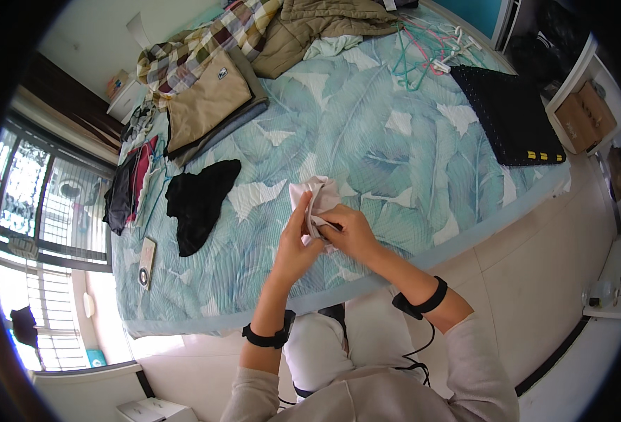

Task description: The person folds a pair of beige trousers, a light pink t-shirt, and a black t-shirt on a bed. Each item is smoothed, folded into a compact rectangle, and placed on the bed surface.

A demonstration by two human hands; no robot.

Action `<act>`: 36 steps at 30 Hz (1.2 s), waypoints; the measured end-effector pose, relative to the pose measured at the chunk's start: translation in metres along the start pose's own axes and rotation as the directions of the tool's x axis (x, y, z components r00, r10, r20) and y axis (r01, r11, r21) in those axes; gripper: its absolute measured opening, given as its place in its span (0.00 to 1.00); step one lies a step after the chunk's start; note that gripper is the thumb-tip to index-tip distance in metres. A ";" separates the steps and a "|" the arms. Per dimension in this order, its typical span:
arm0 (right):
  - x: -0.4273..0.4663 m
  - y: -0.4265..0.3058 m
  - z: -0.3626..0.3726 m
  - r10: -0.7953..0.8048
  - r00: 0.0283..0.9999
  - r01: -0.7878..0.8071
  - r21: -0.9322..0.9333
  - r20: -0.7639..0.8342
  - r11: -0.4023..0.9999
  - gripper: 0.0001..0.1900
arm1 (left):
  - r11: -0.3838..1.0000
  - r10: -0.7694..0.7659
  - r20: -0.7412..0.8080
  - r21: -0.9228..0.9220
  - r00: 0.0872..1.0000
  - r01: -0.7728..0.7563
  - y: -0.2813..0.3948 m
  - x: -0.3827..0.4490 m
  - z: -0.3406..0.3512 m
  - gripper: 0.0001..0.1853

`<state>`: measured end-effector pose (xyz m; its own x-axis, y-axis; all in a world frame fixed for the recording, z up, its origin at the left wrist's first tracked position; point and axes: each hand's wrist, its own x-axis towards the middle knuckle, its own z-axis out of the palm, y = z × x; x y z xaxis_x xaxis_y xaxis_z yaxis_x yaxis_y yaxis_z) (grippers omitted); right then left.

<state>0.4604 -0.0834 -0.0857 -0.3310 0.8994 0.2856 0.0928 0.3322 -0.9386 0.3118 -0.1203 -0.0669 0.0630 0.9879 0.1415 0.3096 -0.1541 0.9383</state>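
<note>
A small pale pink cloth garment (321,191) is bunched between my two hands, just above the near part of the bed. My left hand (298,245) holds its left side, with the fingers pointing up along the fabric. From the right, my right hand (354,232) pinches a fold of the same cloth with thumb and fingers. The garment's exact kind cannot be told, and parts of it are hidden behind the hands. Left of them, a black cloth garment (199,203) lies spread on the leaf-patterned bedspread (337,121).
Folded tan clothes (210,97) are stacked at the upper left, by a plaid blanket (226,39) and a quilted brown jacket (326,24). Tangled hangers (421,50) and a folded black garment (505,116) lie at the right. A phone (147,264) rests near the left edge.
</note>
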 end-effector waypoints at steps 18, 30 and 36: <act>0.019 0.011 -0.020 -0.099 0.834 0.192 -0.118 0.542 0.974 0.09 | 0.988 -0.073 -0.052 0.131 0.996 0.079 0.023 -0.007 0.006 0.44; 0.018 0.020 -0.010 -0.505 0.786 0.606 -0.282 0.357 0.743 0.11 | 0.990 -0.023 -0.090 0.134 0.996 0.035 0.006 -0.011 0.016 0.45; 0.021 0.049 0.006 -0.429 0.823 0.562 -0.419 0.373 0.713 0.17 | 0.968 0.005 -0.085 0.250 0.996 0.017 0.017 -0.011 0.032 0.45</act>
<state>0.4523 -0.0499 -0.1271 -0.6622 0.4912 0.5659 0.2738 0.8616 -0.4275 0.3467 -0.1341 -0.0623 -0.0162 0.9849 0.1724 0.5383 -0.1367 0.8316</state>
